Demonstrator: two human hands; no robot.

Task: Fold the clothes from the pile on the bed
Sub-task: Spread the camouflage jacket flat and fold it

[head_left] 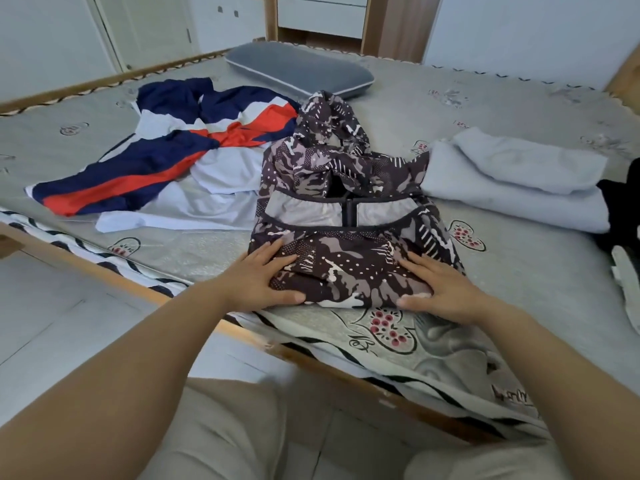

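Right, we start with the bed (519,278), its grey patterned mattress cover filling most of the view, a wooden frame running along the near edge. Across its left side sprawls the navy, white and orange jacket (180,161), unfolded and rumpled, one sleeve reaching toward the near-left edge. Over on the right lies the pale grey garment (512,188), folded into a thick bundle, well apart from that jacket. Up at the far end we spot the grey pillow (298,69), lying flat just beyond the clothes.

Centre stage now: the brown camouflage jacket (349,216), sitting between the two other garments, near the bed's front edge. Its hood is bunched at the far end, a grey band crosses its middle, and the lower part is doubled over into a compact shape.

Both of our hands are down on that near folded edge. Our left hand (266,278) lies flat on the left corner, fingers straight and spread, thumb along the front edge. Our right hand (440,289) mirrors it on the right corner, fingers extended and pressing the fabric down, thumb along the front fold. Neither one grips anything.

At the far right edge, we glimpse a black item (620,202), mostly cut off.
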